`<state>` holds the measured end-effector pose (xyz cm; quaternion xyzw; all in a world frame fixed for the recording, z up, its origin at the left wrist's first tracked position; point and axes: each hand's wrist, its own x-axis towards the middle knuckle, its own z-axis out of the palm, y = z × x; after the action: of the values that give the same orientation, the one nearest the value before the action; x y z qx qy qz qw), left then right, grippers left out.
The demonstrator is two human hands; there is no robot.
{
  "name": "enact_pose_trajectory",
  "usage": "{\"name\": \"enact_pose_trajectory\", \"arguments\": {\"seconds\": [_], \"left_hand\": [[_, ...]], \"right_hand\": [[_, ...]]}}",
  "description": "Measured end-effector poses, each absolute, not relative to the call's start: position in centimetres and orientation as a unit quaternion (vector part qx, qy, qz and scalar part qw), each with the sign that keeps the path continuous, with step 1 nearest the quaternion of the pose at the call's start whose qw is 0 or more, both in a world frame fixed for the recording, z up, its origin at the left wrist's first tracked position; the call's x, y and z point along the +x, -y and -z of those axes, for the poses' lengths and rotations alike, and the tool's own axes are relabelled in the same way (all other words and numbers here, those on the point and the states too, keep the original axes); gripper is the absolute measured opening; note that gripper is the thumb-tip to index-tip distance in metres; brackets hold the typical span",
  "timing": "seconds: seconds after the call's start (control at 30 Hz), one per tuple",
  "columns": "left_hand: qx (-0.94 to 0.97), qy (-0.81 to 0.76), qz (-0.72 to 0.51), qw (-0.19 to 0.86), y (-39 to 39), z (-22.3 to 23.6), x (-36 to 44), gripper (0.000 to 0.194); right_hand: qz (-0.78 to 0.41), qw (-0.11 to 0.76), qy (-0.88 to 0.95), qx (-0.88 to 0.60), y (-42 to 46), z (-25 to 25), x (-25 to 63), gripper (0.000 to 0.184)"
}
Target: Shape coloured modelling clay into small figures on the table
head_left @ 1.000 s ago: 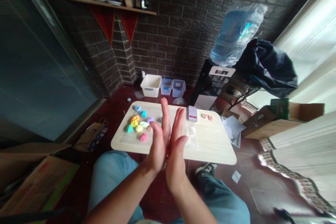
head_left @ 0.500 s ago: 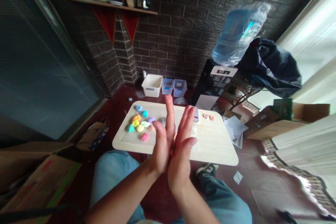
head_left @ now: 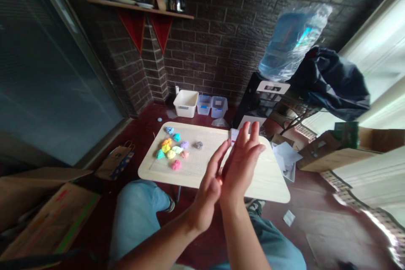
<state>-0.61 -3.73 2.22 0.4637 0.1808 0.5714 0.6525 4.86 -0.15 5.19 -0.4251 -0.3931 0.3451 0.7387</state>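
Observation:
My left hand (head_left: pixel 207 192) and my right hand (head_left: pixel 240 168) are raised over the table's near side, palms facing and close together, fingers stretched forward. A small orange lump of clay (head_left: pixel 220 180) peeps out between the palms; most of it is hidden. Below, on the pale table (head_left: pixel 272 185), lies a textured clear mat (head_left: pixel 199 162). Several soft clay lumps rest on its left part, among them a pink lump (head_left: pixel 176 164), a teal lump (head_left: pixel 160 154), a blue lump (head_left: pixel 170 130) and a purple lump (head_left: pixel 184 145). One grey lump (head_left: pixel 199 145) sits apart from these.
A pale box (head_left: pixel 233 135) is partly hidden behind my right hand. Beyond the table stand a white bin (head_left: pixel 186 105) and two clear tubs (head_left: pixel 218 106). A water dispenser (head_left: pixel 249 97) is at the back right. Cardboard boxes flank both sides, including an open box (head_left: pixel 335 147).
Both hands have shifted right relative to the table, and the right hand has slid against the left. The grey lump now shows fully, while the small lumps at the table's right are covered.

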Motion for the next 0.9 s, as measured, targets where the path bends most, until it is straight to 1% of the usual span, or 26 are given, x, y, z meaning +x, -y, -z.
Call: {"name": "enact_pose_trajectory", "arguments": {"seconds": [0.07,0.1,0.17,0.2,0.23,0.3,0.37,0.43,0.47,0.5,0.57,0.67,0.73,0.8,0.83,0.87,0.9], "left_hand": [[0.491,-0.191,-0.570,0.630,4.6,-1.2,-0.5,0.069],[0.482,-0.200,-0.574,0.631,4.7,-0.8,-0.5,0.061],[0.414,-0.217,-0.603,0.647,4.2,-0.5,-0.7,0.036],[0.364,-0.220,-0.621,0.658,3.7,-0.5,-0.9,0.028],[0.311,-0.218,-0.635,0.673,3.0,-0.6,-1.2,0.024],[0.216,-0.216,-0.641,0.704,1.5,-0.9,-2.1,0.022],[0.147,-0.224,-0.641,0.719,0.2,-1.4,-3.2,0.023],[0.105,-0.232,-0.647,0.718,-0.5,-1.7,-4.1,0.024],[0.094,-0.235,-0.653,0.714,-0.7,-1.8,-4.4,0.024],[0.087,-0.236,-0.656,0.711,-0.7,-1.8,-4.6,0.024],[0.088,-0.235,-0.657,0.711,-0.8,-1.7,-5.0,0.024],[0.133,-0.248,-0.650,0.705,-0.9,-1.1,-5.4,0.025],[0.195,-0.311,-0.675,0.640,-1.0,-0.7,-5.7,0.027],[0.280,-0.393,-0.689,0.540,-0.8,-0.6,-5.7,0.030],[0.332,-0.419,-0.676,0.508,-0.6,-0.6,-5.5,0.030],[0.381,-0.427,-0.647,0.503,-0.3,-0.7,-5.2,0.028],[0.422,-0.419,-0.608,0.527,0.1,-0.9,-4.8,0.029]], "right_hand": [[-0.348,0.771,0.326,-0.422,-0.4,-5.5,5.3,0.060],[-0.354,0.780,0.299,-0.420,-0.5,-5.6,5.6,0.060],[-0.377,0.783,0.280,-0.409,-0.4,-5.4,6.2,0.057],[-0.386,0.777,0.292,-0.403,-0.3,-5.2,6.7,0.055],[-0.390,0.768,0.313,-0.401,-0.1,-4.9,7.2,0.053],[-0.389,0.726,0.371,-0.428,0.5,-4.0,8.4,0.046],[-0.403,0.649,0.431,-0.480,1.2,-2.8,9.3,0.041],[-0.453,0.563,0.474,-0.503,2.1,-1.4,9.4,0.041],[-0.487,0.534,0.482,-0.495,2.4,-0.8,9.3,0.042],[-0.518,0.519,0.481,-0.481,2.7,-0.2,9.0,0.041],[-0.547,0.522,0.469,-0.456,3.1,0.6,8.5,0.037],[-0.503,0.542,0.472,-0.479,3.1,0.6,8.5,0.027],[-0.440,0.539,0.494,-0.522,3.0,0.0,9.0,0.024],[-0.380,0.512,0.532,-0.557,2.9,-0.9,9.3,0.022],[-0.356,0.492,0.559,-0.564,2.9,-1.2,9.4,0.021],[-0.335,0.469,0.589,-0.567,2.9,-1.6,9.3,0.020],[-0.312,0.446,0.618,-0.566,2.9,-1.8,9.0,0.019]]}}
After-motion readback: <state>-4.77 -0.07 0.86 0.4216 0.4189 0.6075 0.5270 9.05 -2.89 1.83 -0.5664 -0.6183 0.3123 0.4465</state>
